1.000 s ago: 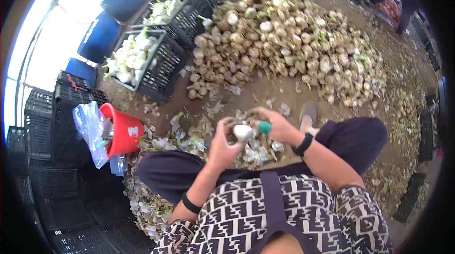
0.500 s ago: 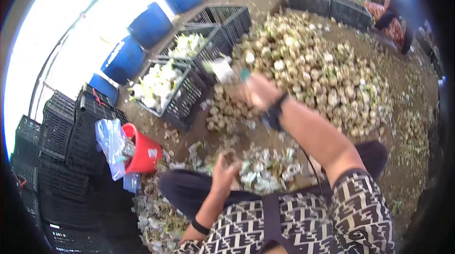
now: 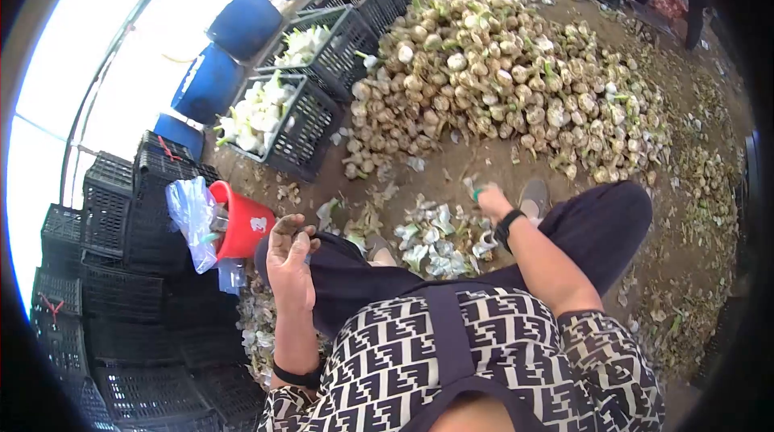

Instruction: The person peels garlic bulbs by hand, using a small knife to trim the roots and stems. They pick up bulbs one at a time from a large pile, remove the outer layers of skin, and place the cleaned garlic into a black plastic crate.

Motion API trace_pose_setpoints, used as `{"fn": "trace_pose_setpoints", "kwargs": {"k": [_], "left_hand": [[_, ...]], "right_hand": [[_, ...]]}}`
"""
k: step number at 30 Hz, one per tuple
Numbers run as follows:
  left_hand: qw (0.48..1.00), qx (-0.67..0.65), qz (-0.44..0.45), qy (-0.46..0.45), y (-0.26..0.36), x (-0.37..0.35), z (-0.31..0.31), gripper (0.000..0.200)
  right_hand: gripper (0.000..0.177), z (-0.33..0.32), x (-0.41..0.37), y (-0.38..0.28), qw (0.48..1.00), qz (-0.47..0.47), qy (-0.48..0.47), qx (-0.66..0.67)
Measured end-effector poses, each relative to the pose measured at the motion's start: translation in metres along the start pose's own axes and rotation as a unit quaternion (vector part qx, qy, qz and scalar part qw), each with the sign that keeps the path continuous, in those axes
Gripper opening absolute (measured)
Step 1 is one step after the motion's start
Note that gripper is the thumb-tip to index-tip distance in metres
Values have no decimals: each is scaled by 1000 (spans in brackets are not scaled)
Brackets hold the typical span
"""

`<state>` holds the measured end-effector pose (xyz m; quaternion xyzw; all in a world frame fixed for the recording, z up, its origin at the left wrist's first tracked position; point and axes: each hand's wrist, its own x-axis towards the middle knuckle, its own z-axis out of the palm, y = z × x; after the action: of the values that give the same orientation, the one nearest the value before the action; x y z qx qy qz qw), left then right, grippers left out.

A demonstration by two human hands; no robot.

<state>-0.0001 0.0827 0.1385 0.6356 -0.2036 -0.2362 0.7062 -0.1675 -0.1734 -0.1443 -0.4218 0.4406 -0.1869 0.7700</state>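
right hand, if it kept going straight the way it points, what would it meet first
Probably the near edge of the heap of bulbs. The right hand, gripping a green-handled tool, points forward and left, low over the dirt floor; depth is unclear, so that could come first.

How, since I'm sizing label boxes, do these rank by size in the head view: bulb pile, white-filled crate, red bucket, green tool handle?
1. bulb pile
2. white-filled crate
3. red bucket; nearer the camera, so unsure against the crate
4. green tool handle, in the right hand
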Motion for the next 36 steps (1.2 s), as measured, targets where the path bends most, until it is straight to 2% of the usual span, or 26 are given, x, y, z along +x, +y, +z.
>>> {"fn": "trace_pose_setpoints", "kwargs": {"k": [2,4,8,10,11,12,13,14,16,17,18,20,21,22,24,25,26,28,29,30,32,33,34,35,36], "left_hand": [[1000,2,21,-10,16,-5,13,28],[997,25,65,-27,30,-6,25,28],[991,73,107,-17,52,-14,33,35],[987,104,123,-14,46,-16,19,37],[987,114,117,-5,43,-17,12,37],[986,123,110,5,38,-18,6,37],[990,105,99,9,33,-20,1,37],[989,101,103,10,33,-24,0,37],[987,123,101,14,36,-29,4,36],[987,122,101,10,38,-30,5,36],[987,124,105,13,41,-30,7,36],[990,109,82,23,49,-33,17,37],[991,97,86,19,54,-35,26,39],[991,102,89,19,60,-35,31,39],[983,135,121,-23,70,-34,41,40],[983,132,124,-20,74,-32,46,41],[983,135,127,-21,76,-31,47,41],[983,122,134,-25,80,-25,48,41],[980,131,145,-22,85,-27,51,41],[980,129,150,-20,87,-27,51,41],[972,159,175,0,86,-28,47,41],[971,156,179,8,84,-30,44,40],[972,152,181,14,81,-31,40,40],[977,142,158,18,78,-31,35,40],[982,133,133,20,75,-31,31,40]], "right_hand": [[30,-16,8,9,992,21,66,-104],[29,-42,54,50,978,-81,88,-172],[27,-54,25,24,965,-81,133,-208],[27,-54,11,15,975,53,132,-170],[27,-86,46,53,975,51,129,-173],[28,-112,77,98,958,1,87,-273],[28,-110,108,134,927,-51,45,-369],[29,-95,83,98,930,41,92,-354],[30,-62,21,33,905,13,126,-407],[32,-60,20,22,893,24,68,-445],[32,-56,23,21,893,20,64,-444],[30,-48,30,29,936,12,136,-325],[27,-44,32,30,936,-37,137,-321],[27,-43,32,31,938,-38,133,-317],[41,-44,31,30,896,-70,103,-426],[25,-46,31,31,929,-74,106,-346],[25,-50,42,44,930,-76,105,-343],[26,-41,44,34,960,-44,113,-254],[28,-45,38,32,940,-32,119,-318],[28,-35,17,13,907,-61,133,-395],[25,-37,45,52,864,-78,48,-495],[25,-44,67,92,797,-134,-59,-586],[24,-39,57,87,708,-184,-164,-662],[25,-38,47,81,599,-201,-290,-719],[26,-20,3,43,473,-209,-407,-753]]}}
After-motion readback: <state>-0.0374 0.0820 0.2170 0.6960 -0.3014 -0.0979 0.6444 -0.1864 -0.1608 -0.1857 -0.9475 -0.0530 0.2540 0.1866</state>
